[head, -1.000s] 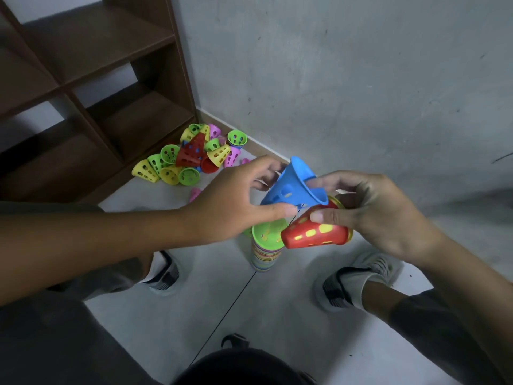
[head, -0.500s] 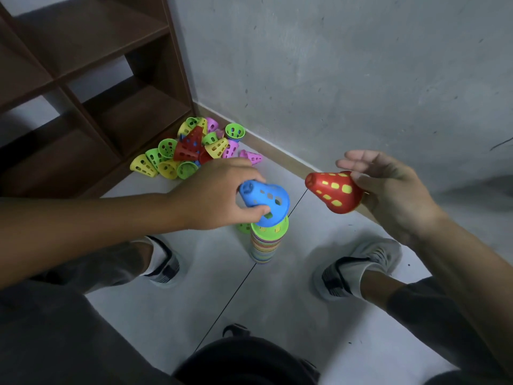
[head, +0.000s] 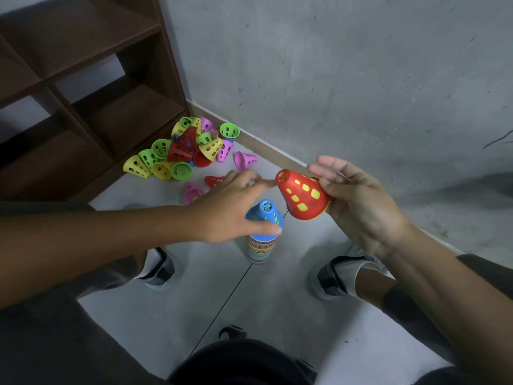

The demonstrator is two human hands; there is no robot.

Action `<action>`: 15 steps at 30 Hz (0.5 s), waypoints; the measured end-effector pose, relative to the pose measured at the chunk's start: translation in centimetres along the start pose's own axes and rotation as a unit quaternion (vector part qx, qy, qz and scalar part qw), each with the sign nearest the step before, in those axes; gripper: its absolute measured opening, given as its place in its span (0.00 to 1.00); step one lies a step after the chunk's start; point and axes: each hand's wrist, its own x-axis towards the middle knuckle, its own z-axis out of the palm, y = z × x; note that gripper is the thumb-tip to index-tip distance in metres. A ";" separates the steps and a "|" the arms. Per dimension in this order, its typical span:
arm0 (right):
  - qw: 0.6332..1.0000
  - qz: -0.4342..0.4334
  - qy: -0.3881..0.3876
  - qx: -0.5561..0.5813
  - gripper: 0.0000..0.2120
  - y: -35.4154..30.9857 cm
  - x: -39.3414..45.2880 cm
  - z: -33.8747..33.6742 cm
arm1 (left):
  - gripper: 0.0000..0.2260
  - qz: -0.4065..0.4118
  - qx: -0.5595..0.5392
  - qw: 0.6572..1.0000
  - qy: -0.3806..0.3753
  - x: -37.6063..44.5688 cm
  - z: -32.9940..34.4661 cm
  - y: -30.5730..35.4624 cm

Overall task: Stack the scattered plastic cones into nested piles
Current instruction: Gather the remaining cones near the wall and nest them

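Seating the blue cone (head: 265,218) looks like the step just closing: it sits upright as the top of the nested pile (head: 261,247) on the floor (head: 211,287) between the person's shoes. The left hand (head: 230,209) is beside it with fingers spread and straight, thumb against the cone's lower edge, gripping nothing. The right hand (head: 358,201) holds the red cone (head: 302,195) just above and to the right of the pile, thumb and fingers curled round its wide end, narrow tip pointing left; a yellow cone seems nested inside it, showing through the holes.

The next move, as I judge it, calls for turning the red cone tip-up, centring its mouth over the blue tip and lowering it straight, with the left hand out of the way or steadying the pile, which is tall enough to tip if nudged sideways.

Many loose cones (head: 180,154) lie heaped in the corner by the shelf (head: 83,79), with a few pink and red ones nearer the hands, so much remains.
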 end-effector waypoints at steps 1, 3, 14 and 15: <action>1.000 0.004 -0.006 0.016 0.18 0.1 -0.1 0.2 | 0.39 0.004 -0.049 0.999 0.014 0.0 -0.4 0.4; 0.999 0.009 -0.026 0.044 0.18 0.3 -0.2 0.7 | 0.41 0.013 -0.155 0.987 0.045 -0.1 -0.9 1.5; 0.998 -0.033 -0.042 -0.038 0.11 1.2 -0.8 2.0 | 0.26 -0.042 -0.306 0.938 0.157 -0.4 -0.6 3.1; 0.995 -0.045 -0.022 -0.086 0.09 1.3 -0.7 1.9 | 0.27 -0.045 -0.295 0.942 0.156 -0.3 -0.6 2.8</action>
